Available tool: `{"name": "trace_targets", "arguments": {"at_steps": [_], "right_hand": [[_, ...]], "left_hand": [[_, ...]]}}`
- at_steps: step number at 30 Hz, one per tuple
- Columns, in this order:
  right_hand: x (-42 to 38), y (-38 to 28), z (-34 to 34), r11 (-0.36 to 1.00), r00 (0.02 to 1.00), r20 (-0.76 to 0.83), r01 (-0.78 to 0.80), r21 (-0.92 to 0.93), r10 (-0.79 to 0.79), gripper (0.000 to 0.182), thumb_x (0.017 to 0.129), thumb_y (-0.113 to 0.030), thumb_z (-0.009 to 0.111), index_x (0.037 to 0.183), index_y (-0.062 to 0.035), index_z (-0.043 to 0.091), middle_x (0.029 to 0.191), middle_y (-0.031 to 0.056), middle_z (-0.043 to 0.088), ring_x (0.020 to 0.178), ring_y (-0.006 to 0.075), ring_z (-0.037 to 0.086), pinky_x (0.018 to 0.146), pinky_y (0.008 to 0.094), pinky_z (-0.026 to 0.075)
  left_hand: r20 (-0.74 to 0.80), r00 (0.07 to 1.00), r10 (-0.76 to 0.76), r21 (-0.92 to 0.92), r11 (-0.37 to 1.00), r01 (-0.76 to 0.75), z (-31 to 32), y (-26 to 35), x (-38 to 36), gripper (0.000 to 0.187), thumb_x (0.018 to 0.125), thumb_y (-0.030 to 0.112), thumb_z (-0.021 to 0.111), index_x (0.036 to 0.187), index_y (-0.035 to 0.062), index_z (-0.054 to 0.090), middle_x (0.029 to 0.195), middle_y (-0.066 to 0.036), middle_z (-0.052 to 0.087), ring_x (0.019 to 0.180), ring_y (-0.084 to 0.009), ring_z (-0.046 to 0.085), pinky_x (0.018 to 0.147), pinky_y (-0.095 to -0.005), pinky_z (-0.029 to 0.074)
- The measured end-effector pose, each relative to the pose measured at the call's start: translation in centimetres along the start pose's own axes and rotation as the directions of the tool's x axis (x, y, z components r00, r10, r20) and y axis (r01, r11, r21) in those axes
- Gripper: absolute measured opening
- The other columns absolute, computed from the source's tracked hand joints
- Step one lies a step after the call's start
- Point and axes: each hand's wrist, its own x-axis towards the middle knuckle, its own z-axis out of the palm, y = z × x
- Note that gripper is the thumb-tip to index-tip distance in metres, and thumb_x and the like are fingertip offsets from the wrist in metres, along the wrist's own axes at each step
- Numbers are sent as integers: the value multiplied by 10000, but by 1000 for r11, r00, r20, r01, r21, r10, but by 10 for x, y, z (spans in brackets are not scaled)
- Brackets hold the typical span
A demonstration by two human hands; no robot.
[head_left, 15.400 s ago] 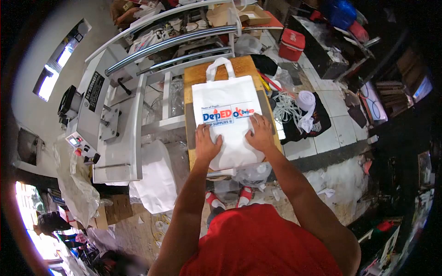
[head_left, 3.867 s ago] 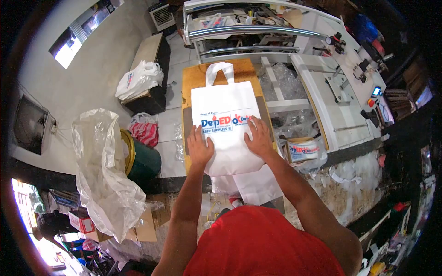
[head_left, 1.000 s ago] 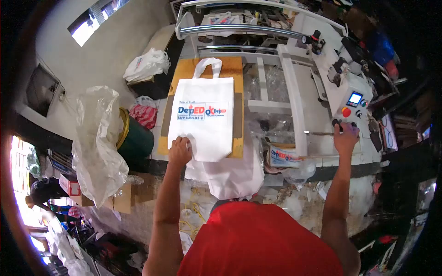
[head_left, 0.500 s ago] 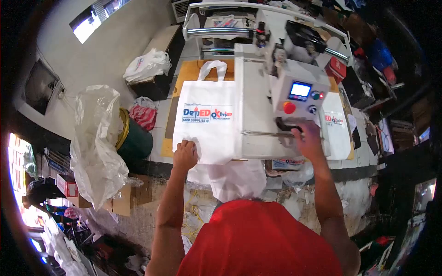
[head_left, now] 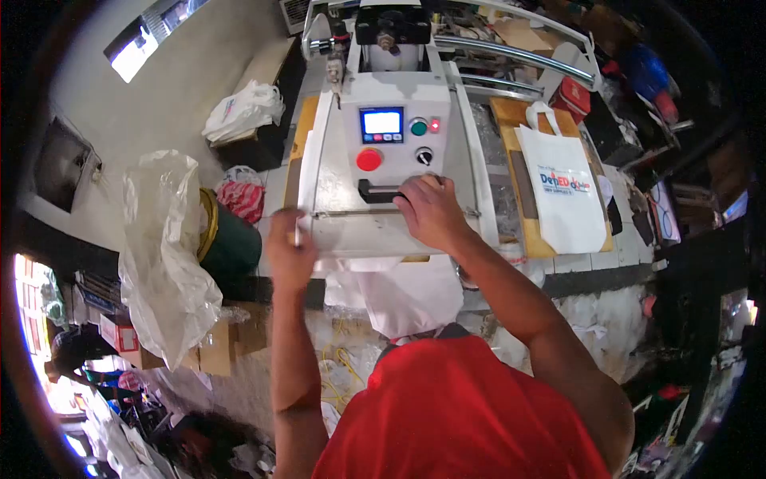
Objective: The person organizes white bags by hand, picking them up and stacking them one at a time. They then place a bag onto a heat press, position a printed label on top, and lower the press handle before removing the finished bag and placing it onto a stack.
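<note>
The white heat press head [head_left: 335,180] stands over the left platen. Its control box [head_left: 401,132] faces me with a lit screen, a red button and a green button. My right hand [head_left: 431,209] is closed around the right end of the black handle [head_left: 379,191] on its front. My left hand [head_left: 293,243] is at the head's front left corner, smeared by motion, with a small white patch by its fingers that I cannot make out. On the right platen lies a white tote bag [head_left: 565,195] with a blue and red "DepED" print. White fabric [head_left: 399,295] hangs below the press front.
Chrome rails [head_left: 511,52] run across the back. To the left are a dark green bin [head_left: 231,251], a large clear plastic bag [head_left: 163,255] and a white bag [head_left: 243,112] on a dark bench. A red container [head_left: 571,100] sits at the back right.
The press head has slid left with my right hand on its handle, covering the left tote bag and exposing the right one. My left hand has moved slightly left and up.
</note>
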Motion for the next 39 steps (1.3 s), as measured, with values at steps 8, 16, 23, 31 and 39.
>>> {"name": "trace_targets", "arguments": {"at_steps": [8, 16, 23, 31, 39], "right_hand": [[-38, 41, -44, 841, 940, -197, -141, 523, 280, 218, 882, -26, 579, 1098, -34, 608, 1034, 182, 676, 941, 336, 684, 849, 445, 543], [-258, 162, 142, 671, 543, 458, -719, -181, 704, 940, 700, -667, 766, 1201, 101, 563, 1092, 267, 672, 1008, 429, 660, 902, 450, 530], [-308, 148, 184, 441, 241, 672, -886, -142, 700, 959, 667, -570, 810, 1271, 101, 484, 1197, 326, 629, 1137, 461, 621, 978, 479, 516], [-302, 175, 158, 295, 275, 745, -949, 110, 607, 497, 725, -284, 830, 1043, 59, 663, 1033, 240, 709, 905, 288, 712, 743, 406, 556], [-330, 166, 61, -412, 389, 881, -780, 471, 271, 411, 828, -59, 734, 1211, 8, 600, 1066, 120, 687, 952, 270, 685, 828, 388, 564]], "left_hand": [[304, 915, 266, 120, 942, -313, 91, 59, 24, 311, 858, 258, 681, 1122, 99, 636, 1075, -110, 637, 1025, -308, 578, 936, -463, 406], [305, 952, 23, 399, 905, -150, 100, 58, 34, 264, 860, 359, 681, 883, 99, 644, 909, -74, 639, 965, -317, 554, 912, -514, 354], [379, 924, -51, 342, 936, -88, 87, 44, 44, 244, 857, 304, 697, 1000, 112, 647, 913, -58, 675, 934, -306, 587, 929, -497, 365], [294, 955, -29, 372, 924, -87, 83, 46, 46, 224, 842, 175, 723, 1020, 78, 629, 999, -123, 646, 1002, -357, 588, 874, -464, 430], [-83, 962, -261, 545, 796, 263, 110, 65, -223, 731, 910, 271, 669, 1420, -120, 320, 1382, -407, 409, 1307, -532, 408, 1123, -539, 335]]}}
